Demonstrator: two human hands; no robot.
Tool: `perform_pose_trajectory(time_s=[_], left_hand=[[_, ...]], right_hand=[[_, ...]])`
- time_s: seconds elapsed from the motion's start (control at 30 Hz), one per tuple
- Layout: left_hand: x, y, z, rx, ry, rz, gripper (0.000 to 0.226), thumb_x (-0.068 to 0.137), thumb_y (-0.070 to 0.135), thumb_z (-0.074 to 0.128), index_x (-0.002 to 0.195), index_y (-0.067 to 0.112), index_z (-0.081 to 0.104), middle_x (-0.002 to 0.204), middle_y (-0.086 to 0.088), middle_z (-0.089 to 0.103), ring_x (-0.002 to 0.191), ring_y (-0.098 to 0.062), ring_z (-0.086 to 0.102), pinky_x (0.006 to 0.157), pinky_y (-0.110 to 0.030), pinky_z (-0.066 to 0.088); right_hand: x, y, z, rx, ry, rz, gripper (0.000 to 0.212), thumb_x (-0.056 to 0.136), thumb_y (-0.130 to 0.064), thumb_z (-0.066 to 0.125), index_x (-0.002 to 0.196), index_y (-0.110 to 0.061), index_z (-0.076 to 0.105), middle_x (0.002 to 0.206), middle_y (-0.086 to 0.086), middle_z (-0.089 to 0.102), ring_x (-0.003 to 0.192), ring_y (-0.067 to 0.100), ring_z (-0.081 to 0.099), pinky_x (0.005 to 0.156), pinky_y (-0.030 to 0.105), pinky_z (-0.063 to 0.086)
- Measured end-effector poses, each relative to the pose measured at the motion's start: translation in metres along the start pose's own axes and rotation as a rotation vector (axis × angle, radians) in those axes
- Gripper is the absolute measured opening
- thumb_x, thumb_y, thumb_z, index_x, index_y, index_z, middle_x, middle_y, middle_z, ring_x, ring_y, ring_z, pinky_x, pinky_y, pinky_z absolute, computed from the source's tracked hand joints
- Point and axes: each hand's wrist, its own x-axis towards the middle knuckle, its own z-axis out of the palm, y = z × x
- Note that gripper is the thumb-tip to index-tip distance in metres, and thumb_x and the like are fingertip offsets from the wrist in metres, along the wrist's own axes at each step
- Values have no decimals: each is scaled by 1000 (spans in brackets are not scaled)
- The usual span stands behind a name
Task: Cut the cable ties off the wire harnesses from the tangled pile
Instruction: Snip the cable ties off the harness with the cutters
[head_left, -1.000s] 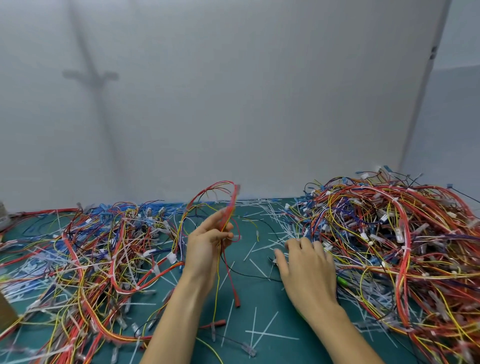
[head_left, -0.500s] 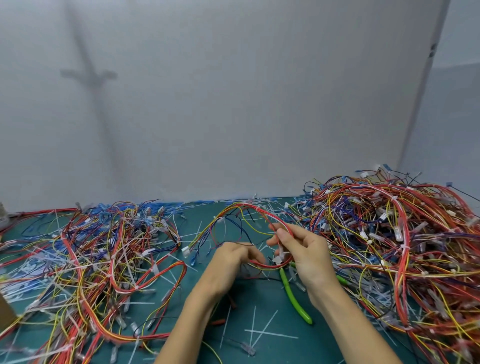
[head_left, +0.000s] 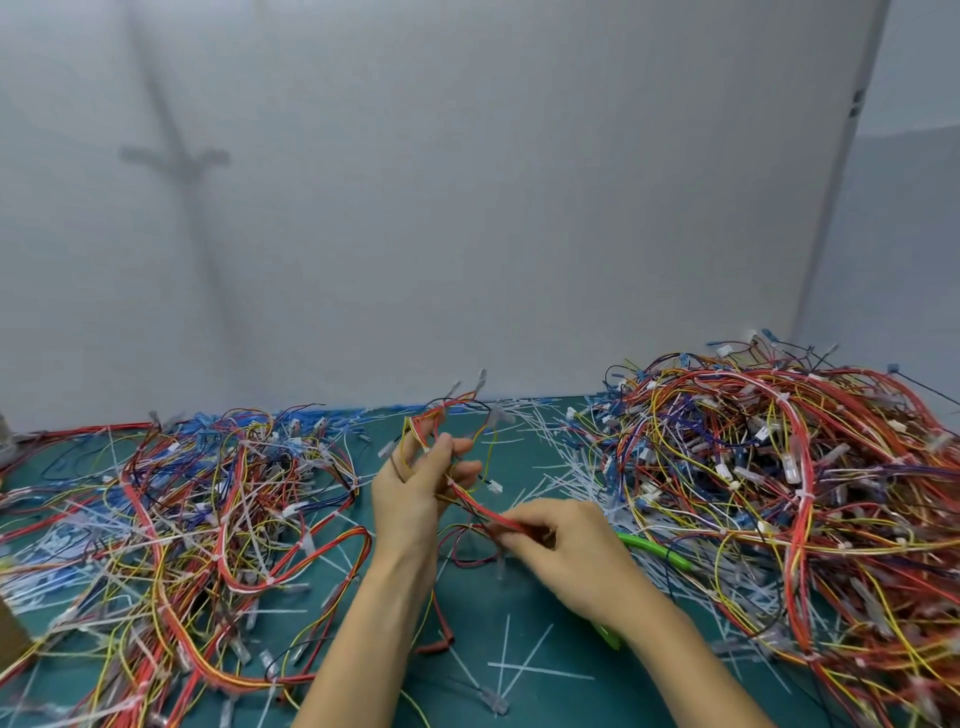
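Harness (head_left: 483, 512) of red, yellow and black wires spans both hands above the green mat (head_left: 561, 706): the left hand (head_left: 413, 493) holds its upper loops with fingers curled round them, while the right hand (head_left: 569, 548) pinches the red strands lower down between thumb and fingertips. Green-handled cutters (head_left: 657, 550) lie on the mat, showing on either side of the right wrist, gripped by neither hand. Tangled pile (head_left: 779, 493) rises to the right, a flatter spread of wires (head_left: 182, 519) lies to the left, and white cut ties (head_left: 519, 669) litter the mat between
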Motion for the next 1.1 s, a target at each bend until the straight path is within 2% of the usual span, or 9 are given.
perform_pose_trajectory(time_s=[0.33,0.47,0.57,0.63,0.73,0.8,0.9,1.0,1.1], left_hand=[[-6,-5,8,222,-275,127,30,95,8,57,116,28,66,106,6,75,88,-20,74,73,-23,56],[-10,-14,13,365,-329,191,35,94,5,59,112,34,69,99,12,76,88,-11,73,68,-27,55],[-10,-22,6,549,-320,305,41,95,6,60,115,41,69,87,6,76,86,-18,72,73,-47,56],[-9,-23,3,650,-323,409,49,94,1,57,120,42,65,91,9,75,85,-13,72,72,-45,58],[-11,-21,4,784,-363,551,63,89,0,47,133,45,49,113,20,67,83,-2,71,76,-35,58],[-13,-20,4,828,-356,612,73,83,-4,43,137,45,43,116,25,61,81,1,70,73,-31,58],[-14,-23,5,837,-284,674,82,69,-11,40,134,36,55,116,20,64,88,-1,70,73,-27,59],[-17,-24,7,919,-214,790,86,63,-17,48,135,30,55,121,10,67,95,-3,68,74,-26,58],[-20,-24,7,1025,-230,884,76,67,-14,48,130,27,62,129,7,65,108,-13,67,71,-34,61]], right_hand=[[1,-18,-7,401,499,-12,11,89,-27,69,97,-32,63,89,-17,67,77,3,65,63,12,49],[2,-20,-8,608,493,40,38,76,-46,72,108,-30,61,99,-15,67,84,8,67,70,24,55],[4,-17,-10,579,501,14,15,83,-21,76,96,-26,70,88,-10,74,82,6,70,74,19,53],[5,-15,-12,600,496,9,13,83,-15,76,94,-21,73,84,-6,76,79,6,71,73,15,51],[4,-20,-12,679,490,33,23,82,-37,69,98,-20,73,88,-3,76,80,11,71,70,15,51],[3,-23,-13,649,578,88,33,80,-50,61,104,-28,65,94,-7,72,83,10,68,66,14,50],[0,-23,-16,364,830,57,38,85,-38,68,114,-22,50,105,-4,57,90,18,59,74,32,52],[-1,-25,-21,104,1026,-87,38,88,-21,71,119,-8,53,107,-1,49,94,22,51,83,44,47],[-1,-31,-23,21,993,-151,23,90,-37,63,103,-18,66,95,-10,61,88,16,55,81,39,47]])
